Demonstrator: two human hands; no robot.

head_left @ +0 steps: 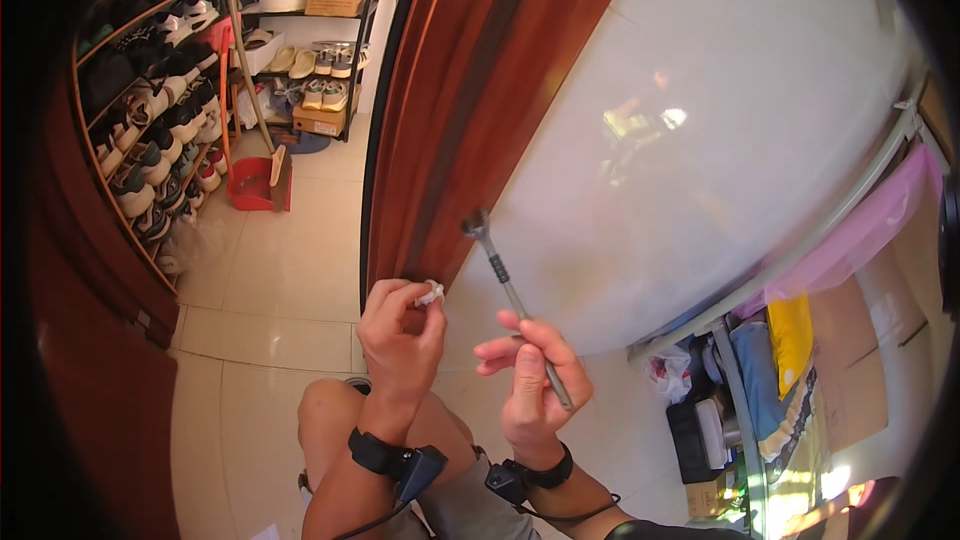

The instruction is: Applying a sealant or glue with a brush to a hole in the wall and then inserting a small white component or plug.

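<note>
My left hand (pixel 398 332) is closed in a pinch, fingers curled, around a small white crumpled piece (pixel 430 294) that looks like tissue or plastic. To its right, my right hand (pixel 535 375) holds a slim grey metal rod tool (pixel 513 298) near its lower end, between thumb and fingers. The tool slants up and left. A dark rounded head tops it, with a black ribbed band below. Its exact kind cannot be made out. The head is close to the brown wooden door frame (pixel 500 70), though I cannot tell whether they touch. Each wrist wears a black strap with a small box.
Behind the frame, a white wall panel (pixel 720 70) fills the upper right. A packed shoe rack (pixel 150 130), a red dustpan (pixel 250 183) and a broom lie left. Cardboard (pixel 850 360), a yellow bag (pixel 790 340) and a black case (pixel 690 440) are right. My bent knees are below.
</note>
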